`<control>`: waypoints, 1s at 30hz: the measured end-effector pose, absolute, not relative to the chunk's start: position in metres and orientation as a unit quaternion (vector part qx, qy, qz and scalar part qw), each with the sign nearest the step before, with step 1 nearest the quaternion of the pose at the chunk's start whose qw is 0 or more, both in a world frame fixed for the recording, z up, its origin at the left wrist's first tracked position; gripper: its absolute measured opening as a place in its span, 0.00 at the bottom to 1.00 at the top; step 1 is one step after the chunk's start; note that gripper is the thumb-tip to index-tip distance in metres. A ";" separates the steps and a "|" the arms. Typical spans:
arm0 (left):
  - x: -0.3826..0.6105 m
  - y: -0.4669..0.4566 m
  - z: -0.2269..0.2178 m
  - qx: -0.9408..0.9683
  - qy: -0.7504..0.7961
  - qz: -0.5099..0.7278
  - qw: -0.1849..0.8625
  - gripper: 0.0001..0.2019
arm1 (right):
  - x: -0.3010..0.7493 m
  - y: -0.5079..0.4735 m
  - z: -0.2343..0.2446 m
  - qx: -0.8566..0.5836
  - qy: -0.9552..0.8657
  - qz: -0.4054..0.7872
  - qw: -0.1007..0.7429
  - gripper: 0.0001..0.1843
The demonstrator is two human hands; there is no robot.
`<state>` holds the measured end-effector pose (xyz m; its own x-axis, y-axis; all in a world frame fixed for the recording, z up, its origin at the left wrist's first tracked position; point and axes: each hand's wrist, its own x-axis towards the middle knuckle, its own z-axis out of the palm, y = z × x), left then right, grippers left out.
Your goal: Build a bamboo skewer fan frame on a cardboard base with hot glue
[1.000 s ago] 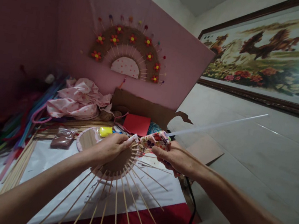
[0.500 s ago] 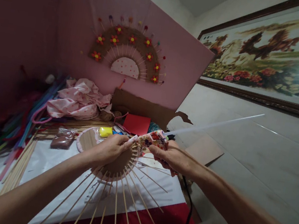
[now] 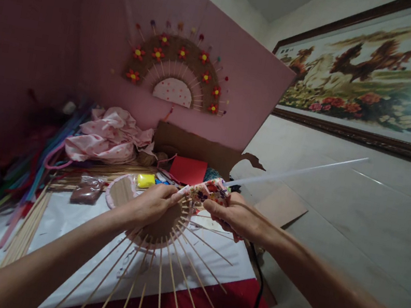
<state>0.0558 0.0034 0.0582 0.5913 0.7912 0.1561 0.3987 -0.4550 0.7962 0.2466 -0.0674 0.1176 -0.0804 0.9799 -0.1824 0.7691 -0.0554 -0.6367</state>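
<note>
My left hand (image 3: 152, 203) grips a brown cardboard half-disc (image 3: 162, 226) with several bamboo skewers (image 3: 183, 289) fanning out toward me. My right hand (image 3: 236, 216) is closed round a flower-patterned glue gun (image 3: 209, 190), whose tip touches the disc's upper edge by my left thumb. A long white glue stick (image 3: 297, 172) juts from the gun's back to the right. A black cord (image 3: 258, 294) hangs down from the gun.
A finished skewer fan with red flowers (image 3: 175, 73) hangs on the pink board. On the white-covered table (image 3: 71, 226) lie loose skewers (image 3: 25, 229), pink cloth (image 3: 108, 137), a red card (image 3: 187, 170), a yellow block (image 3: 145, 180) and a brown packet (image 3: 85, 190). A framed painting (image 3: 376, 77) hangs at right.
The glue gun and my right hand have shifted slightly left and up toward the disc's edge. My left hand has stayed almost still.
</note>
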 end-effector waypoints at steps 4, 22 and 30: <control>0.055 0.003 0.059 0.806 0.368 0.264 0.380 0.22 | 0.247 -0.068 0.117 -0.657 -0.664 0.313 0.174 0.30; 0.053 0.010 0.047 0.744 0.359 0.292 0.483 0.21 | 0.250 -0.064 0.118 -0.649 -0.641 0.348 0.217 0.30; 0.053 0.020 0.038 0.668 0.382 0.319 0.553 0.18 | 0.256 -0.065 0.120 -0.602 -0.648 0.365 0.292 0.28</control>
<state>0.0528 0.0201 0.0382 0.5049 0.8632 0.0033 0.1578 -0.0961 0.9828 0.2556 -0.0650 0.1201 -0.1056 0.9925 -0.0617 0.5666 0.0091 -0.8240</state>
